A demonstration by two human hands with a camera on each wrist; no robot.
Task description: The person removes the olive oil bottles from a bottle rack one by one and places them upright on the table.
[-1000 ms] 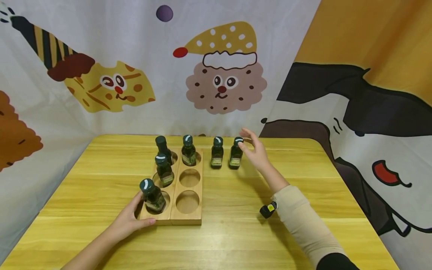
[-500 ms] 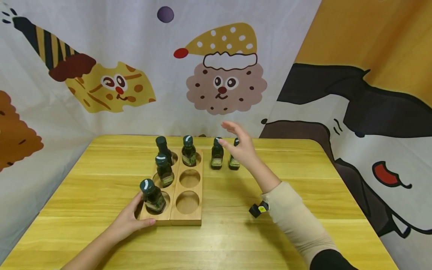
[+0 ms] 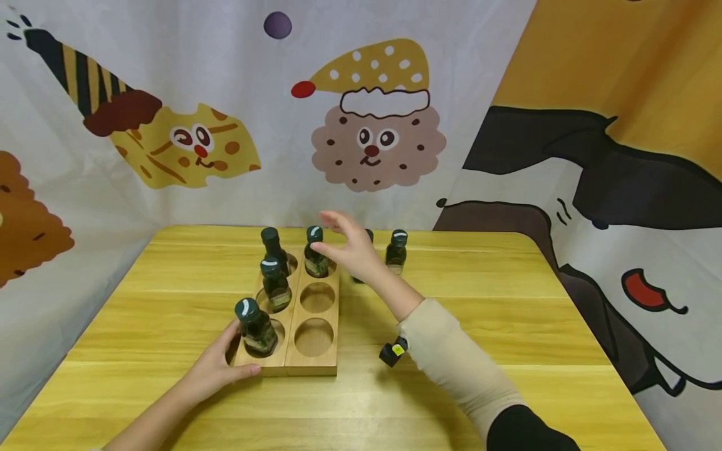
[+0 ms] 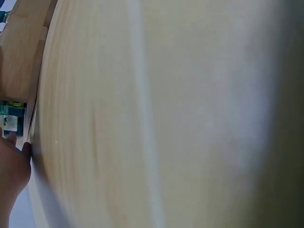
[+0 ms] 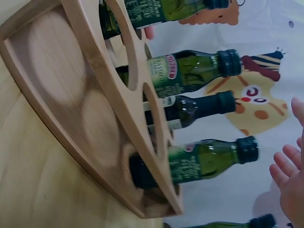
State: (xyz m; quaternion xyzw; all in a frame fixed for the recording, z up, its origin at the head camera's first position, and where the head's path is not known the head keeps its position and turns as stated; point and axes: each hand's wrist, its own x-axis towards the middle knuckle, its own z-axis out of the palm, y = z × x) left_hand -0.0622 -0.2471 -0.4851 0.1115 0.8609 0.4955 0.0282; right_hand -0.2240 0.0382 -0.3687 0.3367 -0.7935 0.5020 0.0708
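Note:
A wooden bottle rack (image 3: pixel 312 371) stands on the table; its two rows have round holes. My left hand (image 3: pixel 211 369) grips its near left corner, thumb on the front face. The left row holds small green bottles at the front (image 3: pixel 258 332) and middle (image 3: pixel 276 291), plus a slimmer dark bottle (image 3: pixel 274 247) at the back. Another green bottle (image 3: pixel 316 260) occupies the right row's back hole; two nearer holes there are vacant. My right hand (image 3: pixel 355 250) hovers beside that bottle, fingers loosely spread. The right wrist view shows this hand (image 5: pixel 292 190) apart from the caps, holding nothing.
Right of the rack, two more green bottles stand on the table: one (image 3: pixel 397 254) partly covered by my wrist, the other (image 3: pixel 369 233) mostly hidden behind my hand. A small black device (image 3: pixel 392 352) hangs at my right cuff. A printed curtain (image 3: pixel 225 207) borders the table's back.
My right hand has swept left, from the rightmost loose bottle past the other one to the rack's back right bottle. My left hand and all the bottles have stayed put.

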